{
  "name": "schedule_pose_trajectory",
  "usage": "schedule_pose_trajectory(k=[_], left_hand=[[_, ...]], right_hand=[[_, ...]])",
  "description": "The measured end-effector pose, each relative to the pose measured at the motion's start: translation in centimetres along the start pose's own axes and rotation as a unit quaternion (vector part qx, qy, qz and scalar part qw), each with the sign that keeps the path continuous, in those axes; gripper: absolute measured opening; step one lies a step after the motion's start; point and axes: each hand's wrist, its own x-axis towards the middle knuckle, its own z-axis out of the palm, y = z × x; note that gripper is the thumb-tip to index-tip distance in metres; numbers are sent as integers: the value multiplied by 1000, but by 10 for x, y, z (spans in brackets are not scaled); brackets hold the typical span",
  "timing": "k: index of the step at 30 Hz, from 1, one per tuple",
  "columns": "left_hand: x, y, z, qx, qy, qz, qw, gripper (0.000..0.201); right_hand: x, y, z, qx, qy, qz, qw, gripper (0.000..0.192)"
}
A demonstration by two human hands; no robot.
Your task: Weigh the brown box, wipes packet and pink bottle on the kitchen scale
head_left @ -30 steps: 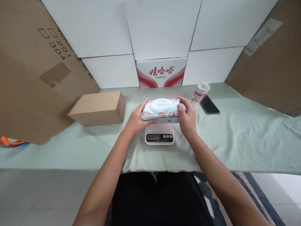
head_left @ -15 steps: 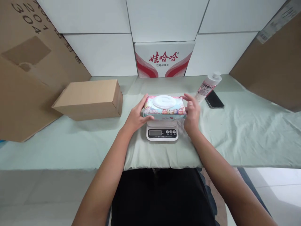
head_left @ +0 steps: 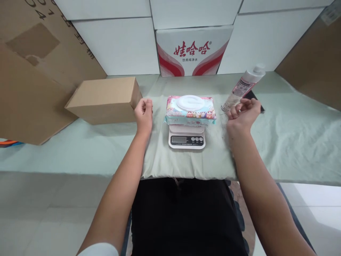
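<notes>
A packet of wet wipes (head_left: 190, 115) with a white oval lid lies on a small white kitchen scale (head_left: 187, 143), covering its platform. The scale's display and buttons show in front of the packet. Left of the packet, apart from it, my left hand (head_left: 144, 113) is closed with its fingers curled in, close to the right end of a brown cardboard box (head_left: 103, 106). My right hand (head_left: 243, 113) is turned up with loosely curled fingers and nothing visible in it. Just behind that hand stands a white bottle (head_left: 241, 89) with a pink-edged label.
A dark phone (head_left: 250, 95) lies partly hidden behind the bottle and right hand. Large cardboard panels (head_left: 34, 81) flank the table at both sides. A white-and-red carton (head_left: 195, 53) stands at the back. Pale green cloth (head_left: 66, 153) covers the table.
Both hands have let go of the wipes packet and drawn apart, the left toward the cardboard box, the right toward the bottle. The packet stays on the scale. The view has shifted slightly.
</notes>
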Motion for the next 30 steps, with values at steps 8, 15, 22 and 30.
schedule_pose_trajectory(k=[8, 15, 22, 30], left_hand=[[0, 3, -2, -41, 9, 37, 998, 67], [-1, -4, -1, -66, -20, 27, 997, 71], [-2, -4, -1, -90, -21, 20, 996, 72], [3, -15, 6, -97, -155, 56, 982, 70]], right_hand=[[-32, -46, 18, 159, 131, 77, 976, 32], [-42, -52, 25, 150, 125, 55, 979, 40], [-34, -47, 21, 138, 128, 56, 981, 39], [-27, -33, 6, -89, -138, -250, 954, 58]])
